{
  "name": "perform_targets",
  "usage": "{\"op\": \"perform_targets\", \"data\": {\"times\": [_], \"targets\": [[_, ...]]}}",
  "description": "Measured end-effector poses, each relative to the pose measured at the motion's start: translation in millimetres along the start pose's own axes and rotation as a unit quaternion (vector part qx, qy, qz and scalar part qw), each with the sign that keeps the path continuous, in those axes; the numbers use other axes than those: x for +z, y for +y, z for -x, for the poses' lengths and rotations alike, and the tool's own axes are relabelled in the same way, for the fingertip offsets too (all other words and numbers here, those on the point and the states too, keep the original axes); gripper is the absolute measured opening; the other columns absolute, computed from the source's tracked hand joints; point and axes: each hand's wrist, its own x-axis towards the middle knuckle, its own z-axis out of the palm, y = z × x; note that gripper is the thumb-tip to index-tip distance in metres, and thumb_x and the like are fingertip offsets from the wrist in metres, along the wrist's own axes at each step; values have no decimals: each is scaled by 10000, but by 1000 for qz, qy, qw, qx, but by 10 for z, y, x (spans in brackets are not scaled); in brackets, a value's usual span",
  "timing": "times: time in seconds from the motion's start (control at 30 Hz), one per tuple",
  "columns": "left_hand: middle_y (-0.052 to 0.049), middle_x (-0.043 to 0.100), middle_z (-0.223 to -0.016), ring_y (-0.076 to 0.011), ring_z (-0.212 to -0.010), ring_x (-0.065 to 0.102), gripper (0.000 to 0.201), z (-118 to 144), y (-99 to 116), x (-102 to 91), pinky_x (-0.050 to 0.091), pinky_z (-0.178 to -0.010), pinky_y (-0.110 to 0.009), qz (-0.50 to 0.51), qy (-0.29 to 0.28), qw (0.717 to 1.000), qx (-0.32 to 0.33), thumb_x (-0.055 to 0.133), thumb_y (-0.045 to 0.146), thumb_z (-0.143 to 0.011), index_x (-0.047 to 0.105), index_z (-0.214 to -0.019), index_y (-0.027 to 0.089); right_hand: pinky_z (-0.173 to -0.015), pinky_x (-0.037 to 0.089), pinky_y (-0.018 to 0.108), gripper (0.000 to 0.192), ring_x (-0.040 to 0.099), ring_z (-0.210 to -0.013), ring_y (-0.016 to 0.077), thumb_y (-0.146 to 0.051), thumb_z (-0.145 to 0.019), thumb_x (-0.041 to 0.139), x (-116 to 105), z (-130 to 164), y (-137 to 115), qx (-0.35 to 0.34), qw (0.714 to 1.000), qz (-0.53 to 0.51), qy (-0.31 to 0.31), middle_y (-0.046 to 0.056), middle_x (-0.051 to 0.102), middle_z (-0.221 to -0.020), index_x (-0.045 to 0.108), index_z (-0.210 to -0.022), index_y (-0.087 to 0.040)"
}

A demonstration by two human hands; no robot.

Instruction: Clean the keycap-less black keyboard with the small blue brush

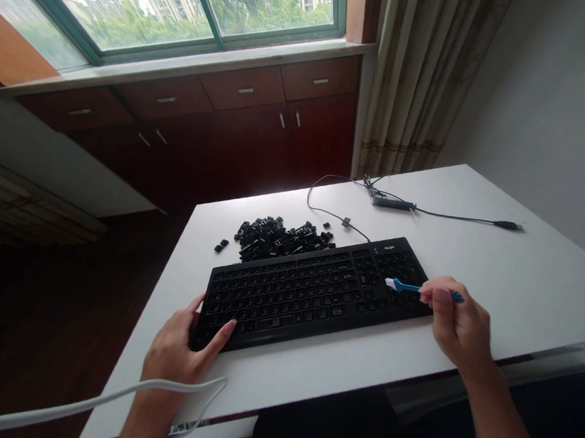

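A black keyboard (312, 294) with its keycaps off lies slightly slanted on the white table. My left hand (183, 345) grips its left end, thumb on the near left corner and fingers at the side edge. In my right hand (458, 317) is a small blue brush (408, 288) with white bristles, pinched by its handle. The bristles are over the right part of the keyboard, near the number keys; whether they touch it I cannot tell. Behind the keyboard sits a heap of loose black keycaps (281, 238).
A black cable (453, 217) runs from the keyboard to a bundled coil and a plug at the back right of the white table (518, 281). A white cord (94, 402) crosses in front of my left forearm. Brown cabinets (228, 141) stand beneath the window.
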Motion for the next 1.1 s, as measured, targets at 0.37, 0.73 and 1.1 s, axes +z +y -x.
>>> {"op": "perform_targets", "data": {"times": [0.37, 0.73, 1.1], "targets": [[-70, 636, -1040, -271, -919, 614, 836, 6, 34, -23, 500, -845, -408, -3, -2, 1000, -8, 536, 784, -801, 486, -1419, 223, -604, 517, 270, 171, 643, -722, 145, -89, -942, 521, 124, 137, -325, -50, 994, -56, -80, 22, 679, -829, 604, -1000, -227], [-86, 643, -1062, -290, -938, 626, 848, 3, 41, -36, 512, -838, -422, 2, -6, 1000, -12, 532, 787, -791, 496, -1416, 214, -698, 558, 298, 232, 687, -840, 171, -68, -920, 545, 173, 95, -319, -67, 996, -35, -41, 32, 711, -925, 628, -1050, -241], [-79, 640, -1056, -272, -920, 614, 830, 5, 11, -15, 510, -842, -410, 12, 4, 1000, -8, 553, 767, -802, 489, -1420, 216, -888, 546, 380, 339, 680, -1002, 211, -133, -942, 593, 221, 25, -315, -44, 997, 67, -7, 51, 729, -1117, 644, -1236, -293]]}}
